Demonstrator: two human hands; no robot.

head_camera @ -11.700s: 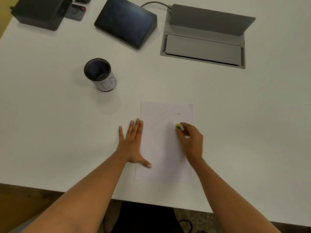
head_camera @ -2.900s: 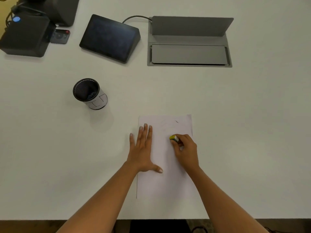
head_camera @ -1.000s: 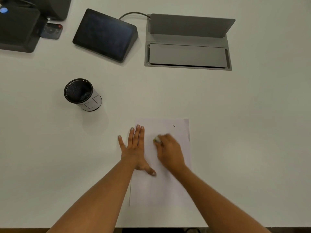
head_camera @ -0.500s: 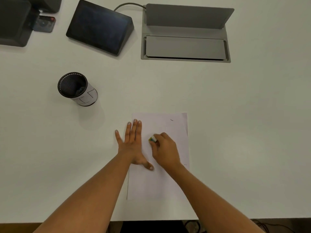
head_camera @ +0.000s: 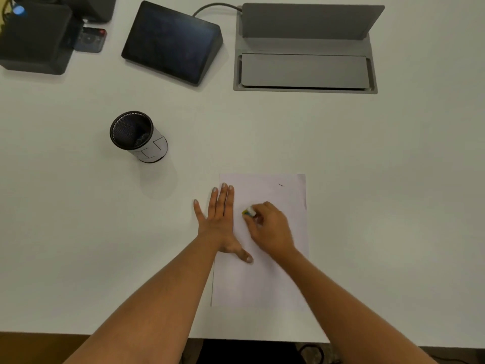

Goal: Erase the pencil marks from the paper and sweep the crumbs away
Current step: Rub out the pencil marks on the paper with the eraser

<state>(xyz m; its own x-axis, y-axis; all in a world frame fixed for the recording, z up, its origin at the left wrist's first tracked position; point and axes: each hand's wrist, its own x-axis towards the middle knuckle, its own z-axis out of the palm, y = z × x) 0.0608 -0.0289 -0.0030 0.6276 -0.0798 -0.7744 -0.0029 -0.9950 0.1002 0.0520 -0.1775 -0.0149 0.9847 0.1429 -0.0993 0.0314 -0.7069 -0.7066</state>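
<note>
A white sheet of paper (head_camera: 265, 282) lies on the white table (head_camera: 380, 206) near its front edge. My left hand (head_camera: 219, 222) rests flat with fingers spread on the sheet's left edge, pinning it. My right hand (head_camera: 270, 228) is over the middle of the sheet, closed on a small white eraser with a yellow end (head_camera: 248, 212), which is pressed to the paper close to my left fingers. One short dark pencil mark (head_camera: 281, 184) shows near the sheet's top right corner. No crumbs are discernible.
A black-rimmed white pen cup (head_camera: 139, 136) stands to the upper left of the paper. At the back are a dark slanted screen (head_camera: 170, 43), a grey cable box with its lid raised (head_camera: 305, 48) and black devices (head_camera: 34, 38). The table's front edge (head_camera: 78, 333) runs below my arms.
Over the last seconds my right hand has carried the eraser from the sheet's right part leftward to beside my left fingers. The left hand stays flat on the paper.
</note>
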